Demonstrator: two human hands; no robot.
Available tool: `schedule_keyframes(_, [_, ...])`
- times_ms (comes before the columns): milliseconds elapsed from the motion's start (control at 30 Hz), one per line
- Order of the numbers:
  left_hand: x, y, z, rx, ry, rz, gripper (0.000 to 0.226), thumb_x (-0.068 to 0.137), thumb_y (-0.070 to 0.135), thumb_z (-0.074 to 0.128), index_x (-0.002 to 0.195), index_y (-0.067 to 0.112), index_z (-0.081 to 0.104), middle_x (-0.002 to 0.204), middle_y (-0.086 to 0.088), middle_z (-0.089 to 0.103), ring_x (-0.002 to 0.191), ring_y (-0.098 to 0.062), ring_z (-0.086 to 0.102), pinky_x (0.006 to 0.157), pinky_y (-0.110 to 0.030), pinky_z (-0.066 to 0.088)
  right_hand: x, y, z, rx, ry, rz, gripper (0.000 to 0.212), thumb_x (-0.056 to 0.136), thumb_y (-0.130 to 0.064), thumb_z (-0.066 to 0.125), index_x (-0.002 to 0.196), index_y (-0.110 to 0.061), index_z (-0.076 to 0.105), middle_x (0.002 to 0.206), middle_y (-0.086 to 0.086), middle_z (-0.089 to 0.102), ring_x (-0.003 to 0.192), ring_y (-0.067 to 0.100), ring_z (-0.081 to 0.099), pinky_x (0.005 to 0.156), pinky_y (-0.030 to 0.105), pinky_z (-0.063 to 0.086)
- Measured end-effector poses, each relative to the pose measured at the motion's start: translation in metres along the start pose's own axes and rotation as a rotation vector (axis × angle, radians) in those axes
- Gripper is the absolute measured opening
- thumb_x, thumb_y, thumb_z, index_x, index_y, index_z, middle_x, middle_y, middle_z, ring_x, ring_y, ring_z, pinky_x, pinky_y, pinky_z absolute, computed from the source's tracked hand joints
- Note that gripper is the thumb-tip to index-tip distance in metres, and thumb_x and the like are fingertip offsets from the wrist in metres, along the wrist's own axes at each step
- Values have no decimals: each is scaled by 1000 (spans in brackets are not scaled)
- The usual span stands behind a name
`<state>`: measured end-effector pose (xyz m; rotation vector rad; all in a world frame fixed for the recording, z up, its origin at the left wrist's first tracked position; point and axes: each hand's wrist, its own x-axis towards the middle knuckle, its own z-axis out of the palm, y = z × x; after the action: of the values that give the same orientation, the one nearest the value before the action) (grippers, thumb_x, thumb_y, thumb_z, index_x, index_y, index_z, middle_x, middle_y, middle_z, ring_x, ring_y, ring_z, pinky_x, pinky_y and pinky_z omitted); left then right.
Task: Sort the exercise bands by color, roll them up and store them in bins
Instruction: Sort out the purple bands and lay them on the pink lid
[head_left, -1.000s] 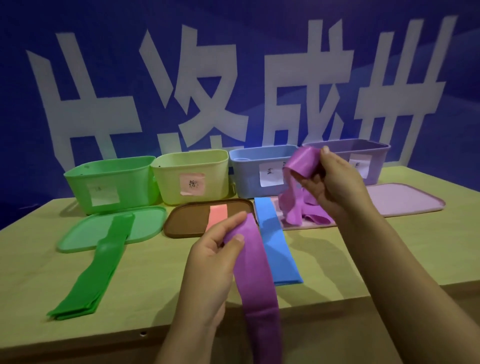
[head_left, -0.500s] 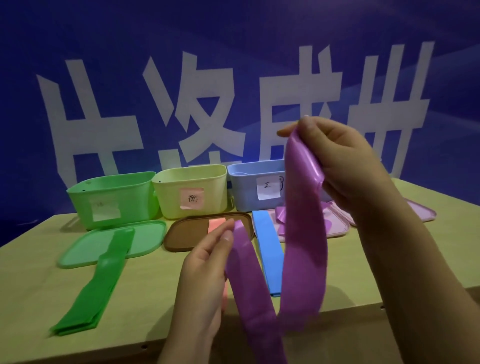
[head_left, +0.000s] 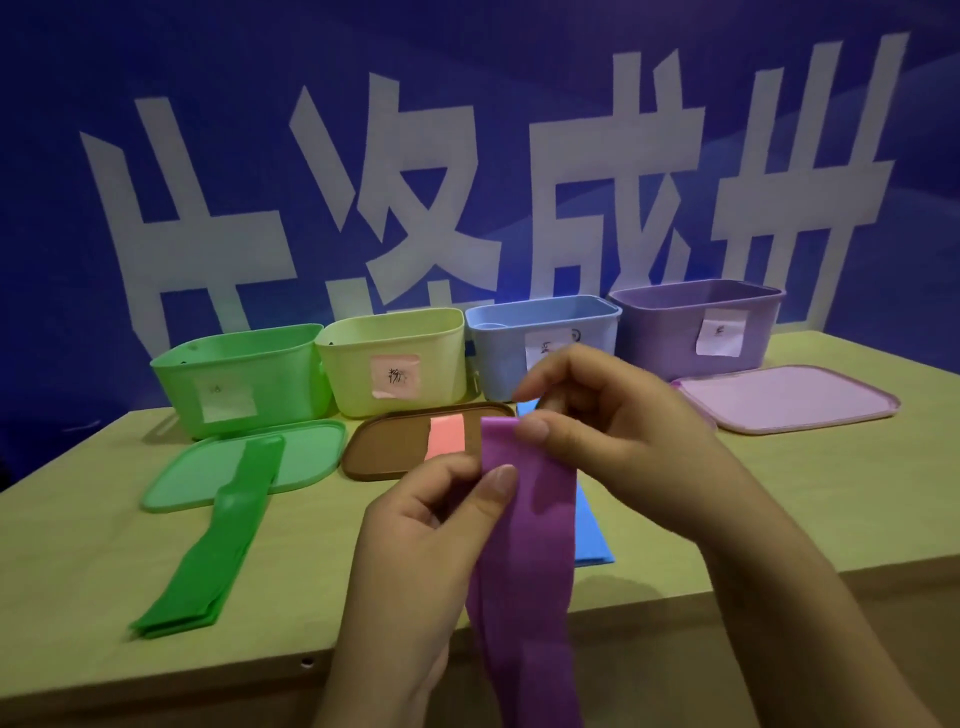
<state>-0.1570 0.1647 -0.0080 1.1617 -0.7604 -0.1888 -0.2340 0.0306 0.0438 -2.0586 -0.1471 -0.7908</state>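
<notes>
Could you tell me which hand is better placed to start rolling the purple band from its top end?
Right. The right hand pinches the purple band at its top edge; the left hand pinches lower.

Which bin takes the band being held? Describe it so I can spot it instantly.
Four open bins stand in a row along the back of the table, under the blue wall. The purple bin is the rightmost one, behind the pale purple lid. It alone matches the purple band.

Dim, soft-focus, wide-angle edge distortion
</notes>
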Motion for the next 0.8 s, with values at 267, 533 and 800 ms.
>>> schedule_keyframes(267, [-3, -12, 4, 103, -35, -24, 31, 56, 41, 69, 85, 36, 76, 84, 4, 75, 81, -12, 70, 69, -25, 54, -31, 27, 15, 269, 181, 125, 18, 69, -35, 68, 83, -25, 71, 80, -6, 70, 75, 3, 65, 64, 18, 53])
schedule_keyframes(533, [-4, -16, 2, 161, -90, 28, 18, 77, 37, 68, 91, 47, 73, 97, 14, 74, 94, -4, 67, 77, -20, 53, -38, 28, 20, 478, 264, 160, 18, 68, -27, 68, 85, -27, 74, 82, -5, 73, 78, 4, 67, 63, 15, 51])
schedule_keyframes(800, [-5, -15, 2, 16, 9, -63, 49, 90, 3, 55, 120, 42, 50, 92, -2, 76, 79, -12, 71, 64, -22, 56, -46, 22, 26, 492, 244, 191, 22, 52, -27, 81, 72, -24, 72, 69, -1, 70, 65, 5, 63, 57, 17, 52])
